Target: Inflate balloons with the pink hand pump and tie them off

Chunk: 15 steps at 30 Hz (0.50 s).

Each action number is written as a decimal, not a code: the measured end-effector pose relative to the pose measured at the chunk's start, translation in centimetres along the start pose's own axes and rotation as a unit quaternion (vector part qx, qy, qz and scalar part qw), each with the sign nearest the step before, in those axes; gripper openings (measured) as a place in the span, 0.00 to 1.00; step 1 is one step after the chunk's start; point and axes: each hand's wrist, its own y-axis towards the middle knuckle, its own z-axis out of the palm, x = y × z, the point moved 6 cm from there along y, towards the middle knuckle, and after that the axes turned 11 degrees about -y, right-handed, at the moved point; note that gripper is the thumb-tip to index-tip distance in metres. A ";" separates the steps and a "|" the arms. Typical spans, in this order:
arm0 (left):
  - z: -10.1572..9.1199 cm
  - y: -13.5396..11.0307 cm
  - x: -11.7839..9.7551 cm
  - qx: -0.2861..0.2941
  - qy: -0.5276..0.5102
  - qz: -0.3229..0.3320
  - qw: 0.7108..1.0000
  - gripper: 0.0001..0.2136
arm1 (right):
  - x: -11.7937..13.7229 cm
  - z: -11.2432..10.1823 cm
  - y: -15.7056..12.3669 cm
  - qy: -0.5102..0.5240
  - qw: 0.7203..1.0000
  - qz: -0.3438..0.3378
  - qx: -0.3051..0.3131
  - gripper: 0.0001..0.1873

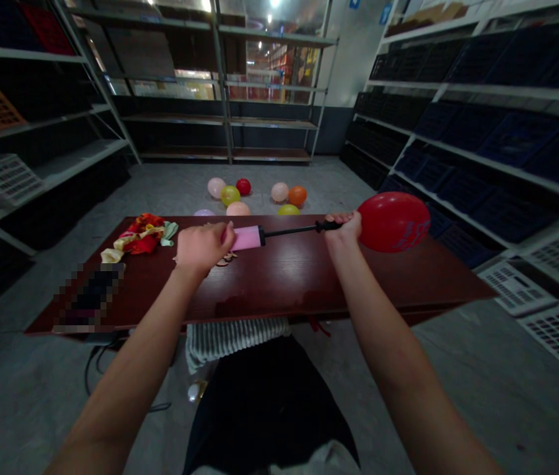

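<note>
My left hand (204,247) is wrapped round the pink barrel of a balloon pump (247,238), held level above the table. A thin black rod runs out of the barrel to the right. At its far end my right hand (342,229) closes on the black end piece. A blown-up red balloon (394,222) with faint print sticks out past the right hand, its neck hidden by the fingers. Small flat pieces (226,259) lie on the table below the left hand; what they are I cannot make out.
On the dark red table (289,280) lie limp coloured balloons (144,234) and a blurred dark flat object (90,297). Blown-up balloons (230,194) rest on the floor beyond. Shelves with crates (507,135) line both sides; a striped cloth (234,340) hangs near my lap.
</note>
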 end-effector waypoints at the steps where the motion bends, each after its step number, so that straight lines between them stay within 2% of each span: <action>1: -0.3 0.1 -0.1 -0.013 0.005 0.001 1.000 0.26 | -0.1 0.1 0.0 0.004 1.000 -0.002 0.000 0.19; 5: -1.3 0.5 -0.3 -0.063 0.009 0.006 0.998 0.26 | -0.5 0.5 -0.2 0.007 1.000 -0.013 -0.005 0.19; 8: -1.6 0.9 -0.9 -0.074 0.000 0.020 0.997 0.24 | -0.7 1.1 -0.9 -0.001 1.000 -0.020 0.006 0.18; 15: -1.6 1.5 -4.8 -0.075 0.002 0.049 0.996 0.24 | -3.1 3.4 -4.3 0.034 0.999 0.005 0.029 0.19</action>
